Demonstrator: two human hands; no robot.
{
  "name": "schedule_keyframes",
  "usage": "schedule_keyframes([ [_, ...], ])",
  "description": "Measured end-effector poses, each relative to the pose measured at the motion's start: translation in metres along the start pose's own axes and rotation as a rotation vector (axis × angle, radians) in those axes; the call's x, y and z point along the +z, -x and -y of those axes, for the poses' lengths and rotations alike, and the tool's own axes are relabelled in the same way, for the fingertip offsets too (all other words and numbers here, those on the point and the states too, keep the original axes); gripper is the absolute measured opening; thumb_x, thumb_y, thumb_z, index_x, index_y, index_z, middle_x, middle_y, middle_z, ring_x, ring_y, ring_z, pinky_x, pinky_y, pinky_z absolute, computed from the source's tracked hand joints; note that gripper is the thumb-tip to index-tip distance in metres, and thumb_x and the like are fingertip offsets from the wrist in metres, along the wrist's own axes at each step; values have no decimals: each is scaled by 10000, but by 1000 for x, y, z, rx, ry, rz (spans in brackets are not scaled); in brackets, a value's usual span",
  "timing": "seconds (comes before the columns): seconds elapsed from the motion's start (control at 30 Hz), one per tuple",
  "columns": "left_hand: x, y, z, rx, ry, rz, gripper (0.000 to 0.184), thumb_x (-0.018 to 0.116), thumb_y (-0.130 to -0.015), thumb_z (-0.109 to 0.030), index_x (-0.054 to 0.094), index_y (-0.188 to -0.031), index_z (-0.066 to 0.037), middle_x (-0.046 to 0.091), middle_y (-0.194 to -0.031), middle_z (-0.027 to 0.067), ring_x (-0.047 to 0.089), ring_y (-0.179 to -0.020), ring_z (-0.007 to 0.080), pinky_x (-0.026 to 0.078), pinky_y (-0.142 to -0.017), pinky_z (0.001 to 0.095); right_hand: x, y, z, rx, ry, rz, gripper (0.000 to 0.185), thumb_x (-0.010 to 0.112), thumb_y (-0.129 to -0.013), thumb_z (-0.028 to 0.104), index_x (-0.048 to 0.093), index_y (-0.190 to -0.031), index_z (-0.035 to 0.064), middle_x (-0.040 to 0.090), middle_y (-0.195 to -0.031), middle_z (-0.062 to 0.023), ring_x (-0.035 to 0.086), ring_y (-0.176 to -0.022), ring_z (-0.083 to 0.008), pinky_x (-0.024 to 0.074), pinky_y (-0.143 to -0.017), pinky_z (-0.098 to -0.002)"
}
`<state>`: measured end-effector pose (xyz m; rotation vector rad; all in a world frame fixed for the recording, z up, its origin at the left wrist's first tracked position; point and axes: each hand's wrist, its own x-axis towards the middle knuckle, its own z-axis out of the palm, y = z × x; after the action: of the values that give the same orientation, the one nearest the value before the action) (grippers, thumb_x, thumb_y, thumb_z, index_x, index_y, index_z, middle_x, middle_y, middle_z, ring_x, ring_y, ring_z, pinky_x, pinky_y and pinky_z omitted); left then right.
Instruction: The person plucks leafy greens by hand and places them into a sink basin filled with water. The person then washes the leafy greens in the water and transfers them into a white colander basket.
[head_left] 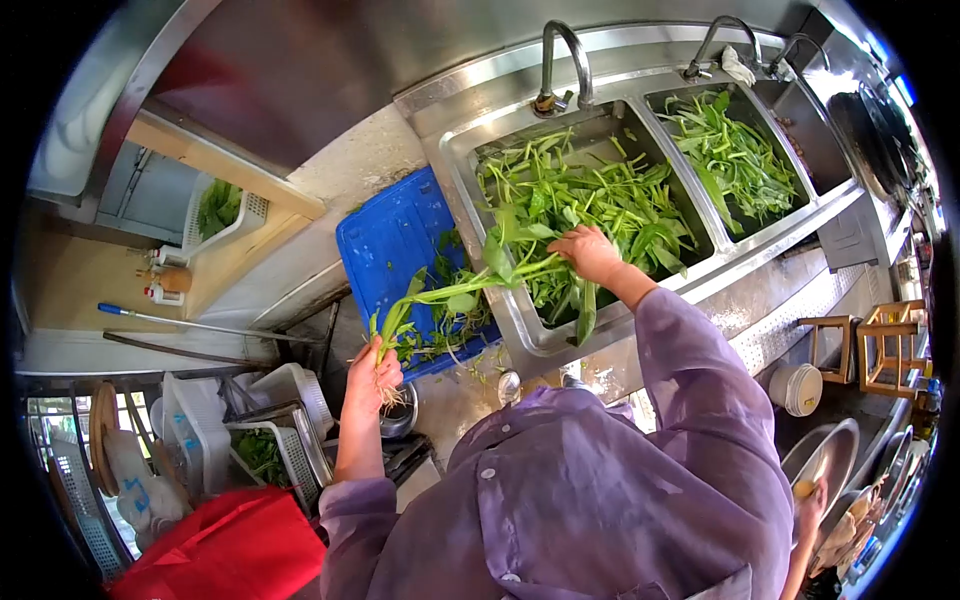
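Observation:
Long-stemmed leafy greens (440, 295) stretch between my two hands, from left to right. My left hand (372, 374) is closed round their root end, with pale roots hanging below the fist. Over the front of the left sink basin (545, 345), my right hand (588, 252) grips the stems near the leaves. More loose greens (610, 200) fill that basin under and beyond my right hand. A blue plastic bin (385, 235) stands left of the sink, below the stretched stems, with root ends and leaf scraps in it.
A second basin (735, 215) holds more greens. Curved faucets (567, 60) rise behind the basins. White baskets (290, 455) and a red cloth-like item (225, 550) are at lower left. Wooden stools (888, 350) stand at right. Another person's hand (812, 505) is by a metal bowl (825, 455).

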<state>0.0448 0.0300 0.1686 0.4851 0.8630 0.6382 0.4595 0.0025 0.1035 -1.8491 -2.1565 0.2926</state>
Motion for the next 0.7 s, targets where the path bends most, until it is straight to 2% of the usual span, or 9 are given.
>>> schedule_keyframes([
  [0.13, -2, -9, 12, -34, 22, -80, 267, 416, -894, -284, 484, -925, -28, 311, -483, -16, 272, -340, 80, 225, -369, 227, 32, 14, -5, -7, 49, 236, 263, 524, -721, 131, 619, -939, 244, 573, -965, 0, 485, -973, -206, 357, -835, -372],
  [0.2, -1, -11, 12, -46, -36, -102, 254, 417, -895, -277, 484, -920, -33, 319, -486, -14, 274, -343, 82, 226, -368, 228, 43, 18, -8, -50, 34, 186, 275, 506, -709, 122, 626, -927, 240, 597, -904, -22, 514, -933, -214, 353, -842, -371],
  [0.27, 1, -10, 12, -60, -94, -123, 241, 418, -896, -269, 483, -914, -38, 326, -488, -11, 276, -346, 83, 227, -367, 229, 48, 17, -9, 98, -126, 267, 284, 493, -702, 124, 627, -929, 229, 617, -807, -51, 560, -837, -225, 344, -855, -378],
  [0.3, 1, -9, 12, -46, -151, -138, 229, 422, -895, -259, 483, -913, -39, 331, -491, -8, 281, -350, 84, 229, -365, 231, 50, 16, -12, 151, -164, 296, 246, 519, -685, 162, 638, -893, 222, 623, -757, -68, 585, -763, -239, 393, -798, -364],
  [0.33, 1, -9, 12, -31, -208, -150, 217, 426, -895, -249, 482, -912, -40, 337, -493, -4, 285, -355, 85, 231, -363, 234, 51, 15, -14, 158, -166, 298, 246, 519, -685, 162, 638, -893, 222, 623, -757, -68, 585, -763, -239, 393, -798, -364],
  [0.4, 0, -11, 15, -16, -213, -194, 214, 436, -892, -237, 483, -932, -32, 345, -494, 2, 298, -362, 88, 241, -363, 235, 51, 13, -14, 121, -201, 457, 182, 549, -668, 204, 654, -817, 220, 629, -768, -53, 592, -760, -236, 441, -695, -355],
  [0.43, 3, -9, 14, 2, -264, -206, 213, 439, -891, -234, 481, -936, -30, 349, -498, 2, 300, -363, 88, 245, -362, 235, 46, 12, -10, 55, -160, 505, 161, 561, -718, 265, 656, -827, 194, 631, -809, -47, 591, -773, -250, 463, -657, -349],
  [0.53, 6, -8, 14, 31, -322, -236, 224, 437, -892, -237, 476, -950, -24, 362, -508, 5, 306, -368, 90, 253, -365, 232, 45, 9, 2, 57, -247, 604, 169, 578, -703, 252, 652, -841, 188, 629, -809, -56, 585, -772, -264, 459, -674, -349],
  [0.7, 3, -5, 13, 99, -364, -260, 225, 434, -893, -240, 475, -952, -27, 361, -516, 3, 304, -374, 90, 259, -372, 227, 44, 15, 10, 22, -434, 755, 211, 556, -776, 250, 613, -901, 90, 626, -820, -89, 586, -799, -242, 439, -687, -343],
])
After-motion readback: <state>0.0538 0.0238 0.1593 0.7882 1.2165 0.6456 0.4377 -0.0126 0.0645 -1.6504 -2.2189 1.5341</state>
